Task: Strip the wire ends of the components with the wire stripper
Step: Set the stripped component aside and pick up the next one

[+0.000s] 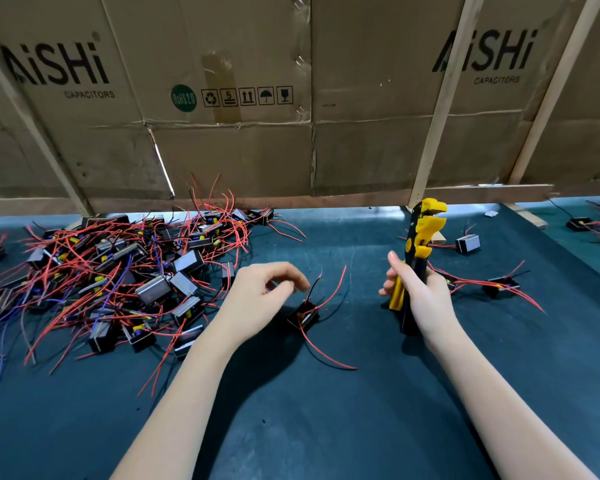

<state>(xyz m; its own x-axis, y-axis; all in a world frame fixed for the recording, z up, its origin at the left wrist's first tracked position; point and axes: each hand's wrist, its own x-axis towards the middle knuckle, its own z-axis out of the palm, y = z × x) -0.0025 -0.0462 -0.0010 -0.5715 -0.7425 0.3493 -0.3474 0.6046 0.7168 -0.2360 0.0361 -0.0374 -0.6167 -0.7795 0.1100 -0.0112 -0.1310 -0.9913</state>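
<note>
My right hand [418, 289] grips the handles of a yellow and black wire stripper [420, 237], held upright with its jaws pointing up. A small black component [305, 315] with red and black wires lies on the dark mat between my hands. My left hand [264, 292] hovers just left of that component, fingers loosely curled and holding nothing. Its fingertips are close to the component's upright black wire, apart from it.
A large pile of components with red and blue wires [111, 271] covers the left of the mat. A few single components [499, 285] lie to the right, one [468, 243] behind the stripper. A cardboard wall [257, 150] with wooden slats closes the back.
</note>
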